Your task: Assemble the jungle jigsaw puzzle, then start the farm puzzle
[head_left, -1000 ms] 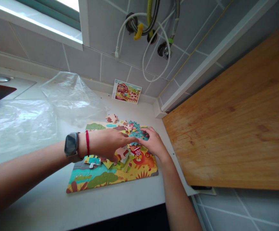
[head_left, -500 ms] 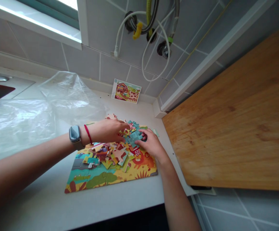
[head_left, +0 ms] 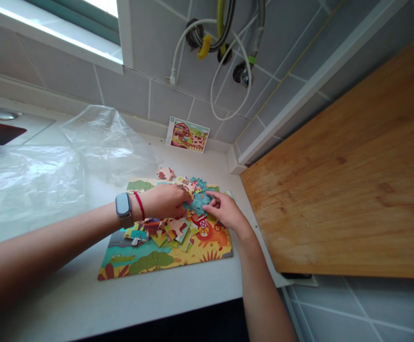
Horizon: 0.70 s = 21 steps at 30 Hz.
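A heap of loose jigsaw puzzle pieces (head_left: 176,229) lies on an assembled animal puzzle (head_left: 153,261) showing a crocodile and lions. Over the heap, my left hand (head_left: 173,197) curls its fingers and thumb at the left edge of a small group of teal puzzle pieces (head_left: 199,202). My right hand (head_left: 226,210) pinches the right edge of those teal pieces between thumb and fingers. Part of the heap is hidden beneath my left hand. A pink puzzle piece with brown spots (head_left: 165,174) sits at the back edge.
A farm picture card (head_left: 187,135) leans on the tiled wall at the back. Clear plastic film (head_left: 103,142) spreads over the left of the white counter (head_left: 207,285). A wooden board (head_left: 345,180) stands on the right. A cable and hoses (head_left: 224,47) hang above.
My left hand has shifted slightly right, its fingers drawing in towards the teal pieces and uncovering the spotted pink piece behind. My right hand still grips the teal pieces, moved slightly right.
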{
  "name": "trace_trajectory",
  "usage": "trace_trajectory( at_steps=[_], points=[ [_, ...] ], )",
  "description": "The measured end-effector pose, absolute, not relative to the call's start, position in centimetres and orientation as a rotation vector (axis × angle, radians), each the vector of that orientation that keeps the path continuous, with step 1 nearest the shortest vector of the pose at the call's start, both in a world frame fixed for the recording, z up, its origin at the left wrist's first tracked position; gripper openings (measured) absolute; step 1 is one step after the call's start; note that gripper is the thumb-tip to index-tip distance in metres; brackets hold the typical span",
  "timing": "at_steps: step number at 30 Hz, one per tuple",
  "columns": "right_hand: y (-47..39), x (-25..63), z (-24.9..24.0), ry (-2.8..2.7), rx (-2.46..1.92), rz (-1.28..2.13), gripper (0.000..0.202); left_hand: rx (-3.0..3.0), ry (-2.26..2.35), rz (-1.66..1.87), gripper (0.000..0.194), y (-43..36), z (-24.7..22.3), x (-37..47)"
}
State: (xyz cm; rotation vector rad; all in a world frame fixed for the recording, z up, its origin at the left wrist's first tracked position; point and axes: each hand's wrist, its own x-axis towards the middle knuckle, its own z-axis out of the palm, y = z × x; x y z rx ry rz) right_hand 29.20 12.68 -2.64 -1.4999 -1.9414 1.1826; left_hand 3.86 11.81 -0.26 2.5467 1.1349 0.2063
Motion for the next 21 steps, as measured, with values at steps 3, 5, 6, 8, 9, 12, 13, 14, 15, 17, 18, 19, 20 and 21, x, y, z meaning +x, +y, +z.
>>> trace_trajectory(
  at_steps=[3,5,6,8,9,12,13,14,15,17,18,19,20,21],
  points=[
    [12.3,29.3,-2.3,-2.093,-1.547,1.12,0.05,2.544,1.103,0.211,0.013,11.8,-0.7,3.9],
    [11.9,29.1,-2.0,-2.163,-1.567,1.036,0.054,2.549,1.089,0.204,0.011,11.8,-0.7,4.0],
    [11.8,28.9,-1.9,-2.185,-1.587,0.97,0.056,2.549,1.089,0.19,0.011,11.8,-0.7,4.0],
    [11.4,28.4,-1.8,-2.204,-1.621,0.826,0.055,2.538,1.103,0.153,0.012,11.7,-0.4,4.1],
    [11.3,28.1,-1.7,-2.2,-1.632,0.769,0.053,2.531,1.111,0.139,0.013,11.7,-0.3,4.1],
    [11.0,27.7,-1.7,-2.177,-1.637,0.726,0.043,2.526,1.129,0.123,0.012,11.6,0.0,4.2],
    [10.9,27.7,-1.8,-2.168,-1.638,0.733,0.041,2.531,1.134,0.121,0.011,11.6,0.0,4.2],
    [11.0,27.8,-1.9,-2.157,-1.637,0.737,0.041,2.536,1.139,0.122,0.01,11.6,0.0,4.2],
    [11.0,27.9,-1.9,-2.144,-1.633,0.741,0.043,2.538,1.141,0.125,0.009,11.5,0.0,4.2],
    [11.1,28.1,-2.1,-2.114,-1.619,0.751,0.049,2.538,1.144,0.137,0.007,11.4,0.1,4.3],
    [11.2,28.2,-2.1,-2.1,-1.612,0.756,0.052,2.537,1.147,0.14,0.006,11.4,0.1,4.3],
    [11.3,28.2,-2.1,-2.088,-1.603,0.759,0.053,2.539,1.152,0.139,0.005,11.3,0.2,4.3],
    [11.4,28.3,-2.1,-2.078,-1.59,0.763,0.052,2.541,1.159,0.134,0.005,11.3,0.2,4.4],
    [11.5,28.3,-2.0,-2.069,-1.564,0.772,0.049,2.544,1.17,0.125,0.006,11.2,0.3,4.4]
  ],
)
